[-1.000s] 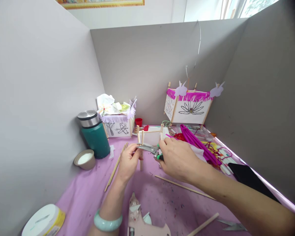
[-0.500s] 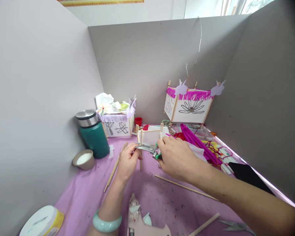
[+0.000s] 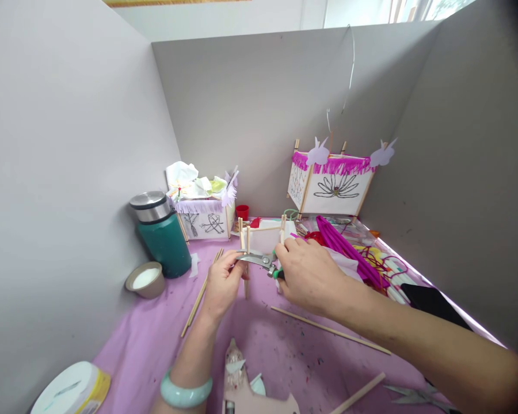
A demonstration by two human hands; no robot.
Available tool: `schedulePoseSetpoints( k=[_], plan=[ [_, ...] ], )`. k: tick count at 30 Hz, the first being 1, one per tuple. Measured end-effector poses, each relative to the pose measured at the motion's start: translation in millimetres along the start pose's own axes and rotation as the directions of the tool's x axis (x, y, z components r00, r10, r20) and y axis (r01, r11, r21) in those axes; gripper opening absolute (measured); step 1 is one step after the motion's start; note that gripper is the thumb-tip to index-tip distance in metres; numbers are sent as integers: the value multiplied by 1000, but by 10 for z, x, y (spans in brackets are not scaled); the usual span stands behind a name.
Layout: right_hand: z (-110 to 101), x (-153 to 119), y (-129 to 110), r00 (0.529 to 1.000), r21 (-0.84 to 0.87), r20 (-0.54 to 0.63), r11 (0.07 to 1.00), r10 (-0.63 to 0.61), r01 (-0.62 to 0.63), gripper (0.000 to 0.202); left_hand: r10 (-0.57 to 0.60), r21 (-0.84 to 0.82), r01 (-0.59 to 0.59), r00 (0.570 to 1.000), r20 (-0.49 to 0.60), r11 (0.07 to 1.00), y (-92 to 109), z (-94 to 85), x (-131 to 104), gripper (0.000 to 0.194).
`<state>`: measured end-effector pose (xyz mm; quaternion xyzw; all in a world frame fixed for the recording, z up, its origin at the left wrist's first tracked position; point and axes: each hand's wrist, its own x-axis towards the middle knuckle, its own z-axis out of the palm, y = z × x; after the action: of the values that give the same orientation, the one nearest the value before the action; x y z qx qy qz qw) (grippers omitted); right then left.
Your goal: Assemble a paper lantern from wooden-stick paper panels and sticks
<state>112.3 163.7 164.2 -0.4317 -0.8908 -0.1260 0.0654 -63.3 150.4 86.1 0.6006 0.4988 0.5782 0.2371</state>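
Observation:
My right hand [image 3: 306,273] is closed around the handles of green-and-black scissors [image 3: 259,260], whose short, broad silver blades point left. The blades lie across an upright stick of a small wooden stick frame [image 3: 247,244] standing on the purple cloth. My left hand [image 3: 223,282] wears a pale green bangle [image 3: 185,394] on its wrist. Its thumb and fingers are closed on the frame's left side, right by the blade tips. Exactly what the blades meet there is too small to make out. Part of the frame is hidden behind both hands.
A glue gun [image 3: 259,401] lies in front, with loose sticks [image 3: 328,329] and grey scissors [image 3: 414,397] to its right. At left stand a green flask [image 3: 164,241] and a bowl [image 3: 145,280]. Decorated paper lanterns [image 3: 336,187] are at the back; a black phone [image 3: 434,305] lies right.
The view has shifted very slightly. Both hands, the scissors and the stick frame keep nearly the same positions; the right forearm is slightly higher, showing more of the grey scissors.

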Motion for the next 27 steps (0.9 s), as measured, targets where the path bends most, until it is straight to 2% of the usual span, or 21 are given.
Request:
schedulePoseSetpoints(
  k=[9,17,23,25,27],
  plan=[
    [43,15,3,1000,-25,4,1000,-11,11,20,-1,-2,1,1000,7,1000,-43,-5,2,17],
    [38,-75,32,997,37,-52,998,57,-55,18,-20,27,22,998,-62,999,-26,-20,-1,21],
    [-17,-338,231,994,276,-52,958,101,-83,16,-76,10,77,995,-70,997,1,-58,-12,33],
    [9,-449,277,993,360,-46,929,106,-83,15,-60,82,69,993,-105,994,117,-112,-51,38],
    [58,-556,294,993,440,-28,893,118,-93,13,-2,218,48,978,-206,975,309,-151,-131,35]
  ],
)
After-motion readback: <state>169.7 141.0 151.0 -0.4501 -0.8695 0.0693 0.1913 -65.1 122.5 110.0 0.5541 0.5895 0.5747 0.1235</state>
